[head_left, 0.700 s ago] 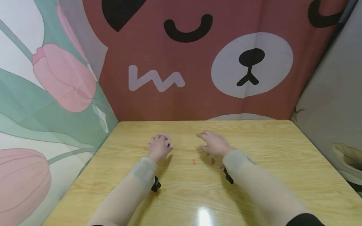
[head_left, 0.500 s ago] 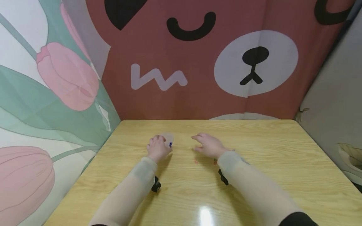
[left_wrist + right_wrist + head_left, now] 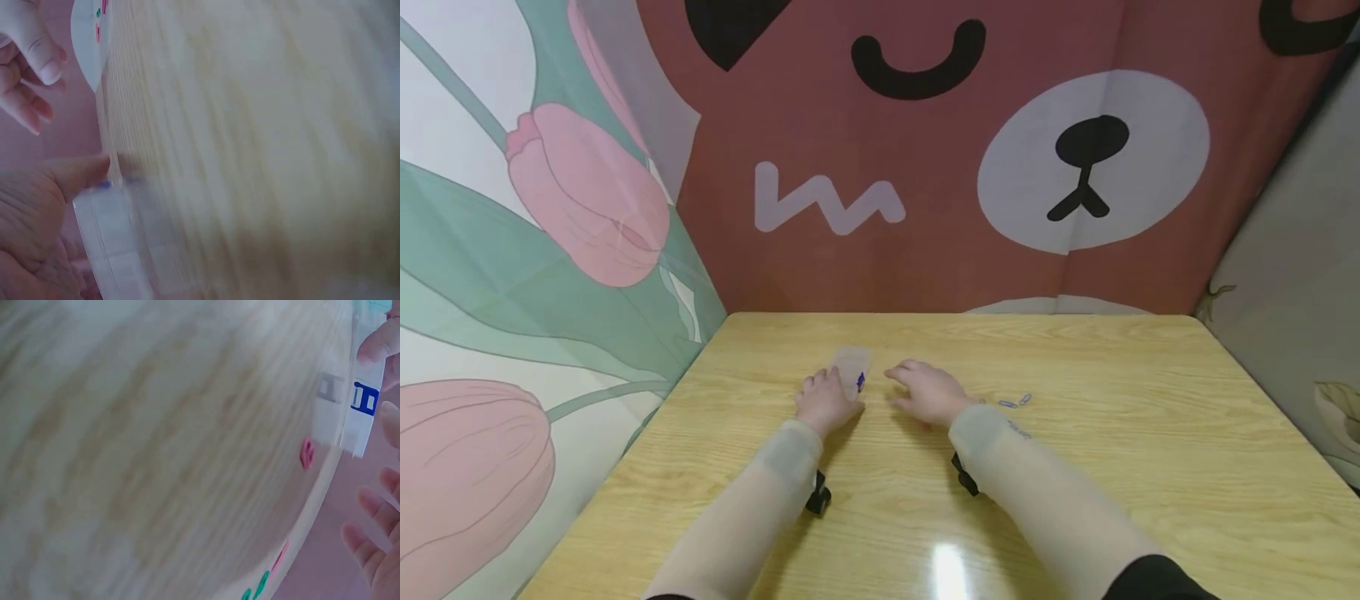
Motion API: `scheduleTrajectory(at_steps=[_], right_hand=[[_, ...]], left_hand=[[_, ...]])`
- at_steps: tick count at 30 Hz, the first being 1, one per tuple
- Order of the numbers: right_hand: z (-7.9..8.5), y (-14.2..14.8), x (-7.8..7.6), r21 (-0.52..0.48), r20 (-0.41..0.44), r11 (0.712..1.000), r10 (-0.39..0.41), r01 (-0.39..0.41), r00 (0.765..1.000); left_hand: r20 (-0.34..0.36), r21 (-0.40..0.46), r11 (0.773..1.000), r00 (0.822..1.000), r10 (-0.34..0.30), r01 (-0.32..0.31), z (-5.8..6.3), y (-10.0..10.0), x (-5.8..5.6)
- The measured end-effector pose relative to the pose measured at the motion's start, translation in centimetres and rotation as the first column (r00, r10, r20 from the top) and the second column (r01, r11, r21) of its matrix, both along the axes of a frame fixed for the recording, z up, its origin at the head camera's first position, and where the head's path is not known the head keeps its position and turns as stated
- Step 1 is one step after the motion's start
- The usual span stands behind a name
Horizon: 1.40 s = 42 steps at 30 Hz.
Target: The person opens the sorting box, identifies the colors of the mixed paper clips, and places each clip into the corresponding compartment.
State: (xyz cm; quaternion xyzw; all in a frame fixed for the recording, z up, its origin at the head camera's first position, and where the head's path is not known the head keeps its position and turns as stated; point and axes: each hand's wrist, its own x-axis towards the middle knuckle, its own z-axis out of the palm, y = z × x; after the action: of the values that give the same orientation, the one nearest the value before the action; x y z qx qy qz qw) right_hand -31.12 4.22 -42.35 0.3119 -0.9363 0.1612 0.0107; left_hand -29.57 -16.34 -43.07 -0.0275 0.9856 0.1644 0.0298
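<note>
A clear, compartmented plastic box (image 3: pixel 853 361) with a blue latch (image 3: pixel 364 399) sits toward the table's far side in the head view. My left hand (image 3: pixel 827 404) grips its near-left corner, and the thumb (image 3: pixel 84 175) lies against the box wall. Just right of the box, my right hand (image 3: pixel 928 393) reaches across with loosely spread fingers and holds nothing. Small looped pieces resembling paper clips lie around the right hand and sleeve. Purple ones (image 3: pixel 1008 405) show in the head view, while a pink one (image 3: pixel 307 453) and a green one (image 3: pixel 261 584) show in the right wrist view.
The wooden tabletop (image 3: pixel 880 517) stretches toward the front. A reddish-brown cloth (image 3: pixel 820 275) with a printed bear hangs behind it, and a tulip-print cloth (image 3: pixel 580 200) hangs at the left. My right forearm (image 3: pixel 1060 508) covers part of the table.
My right hand has moved left, closer to the box, uncovering purple pieces behind it and covering the pink ones. The left hand stays at the box, and more of the box shows.
</note>
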Motion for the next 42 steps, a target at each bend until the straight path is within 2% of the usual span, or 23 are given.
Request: scheduleTrajectory(at_steps=[5,13,18,24,29,35,42], right_hand=[[-0.1,0.1,0.1,0.02,0.009,0.999,-0.027,0.027,1.0],[-0.5,0.3,-0.2,0.026,-0.022,0.999,-0.044,0.044,0.999],[-0.7,0.4,-0.3,0.032,-0.028,0.998,-0.048,0.049,0.998],[-0.6,0.4,-0.3,0.092,-0.026,0.995,-0.044,0.046,0.999],[-0.4,0.4,0.1,0.14,-0.003,0.99,-0.033,0.034,0.999],[-0.2,0.4,0.4,0.155,0.007,0.987,-0.053,0.051,0.999],[-0.4,0.5,0.4,0.145,-0.02,0.986,-0.079,0.081,0.997]], left_hand=[[0.015,-0.006,0.994,0.994,-0.106,0.106,0.1,-0.4,-0.1],[0.027,0.009,0.969,0.969,-0.245,0.245,0.7,-0.5,0.0],[0.046,-0.008,0.943,0.942,-0.333,0.333,1.0,-0.7,-0.2],[0.091,-0.041,0.903,0.901,-0.424,0.429,1.4,-0.7,-0.5],[0.099,-0.099,0.876,0.881,-0.463,0.472,1.3,-0.7,-1.0],[0.062,-0.143,0.844,0.856,-0.513,0.516,1.2,-0.6,-1.4],[0.049,-0.138,0.841,0.852,-0.521,0.523,0.9,-0.3,-1.7]])
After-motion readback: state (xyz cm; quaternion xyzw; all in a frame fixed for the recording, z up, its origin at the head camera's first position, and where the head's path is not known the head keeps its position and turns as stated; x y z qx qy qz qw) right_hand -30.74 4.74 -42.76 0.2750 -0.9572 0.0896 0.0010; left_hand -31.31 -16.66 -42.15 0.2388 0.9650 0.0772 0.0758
